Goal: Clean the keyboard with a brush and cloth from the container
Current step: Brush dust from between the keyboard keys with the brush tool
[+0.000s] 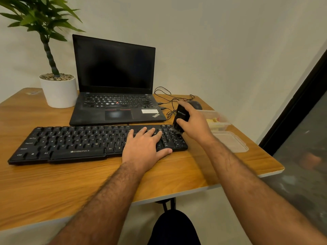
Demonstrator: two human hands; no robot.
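The right hand grips the black brush, fingers clamped round it, bristles touching the keyboard at its right end. The left hand lies flat on the keyboard, fingers straight, just left of the brush.

Two bare forearms reach into the head view from the lower edge, both uncovered from wrist to where the picture cuts them off; no sleeve cuff shows on either. Dark hair covers the upper side of each forearm, thinning toward the wrists. The left hand and the right hand carry no ring, watch or band on the parts that show. The fingernails look short, though they are small and slightly blurred here. At the bottom centre a rounded shape in very dark cloth is probably a knee in dark trousers.
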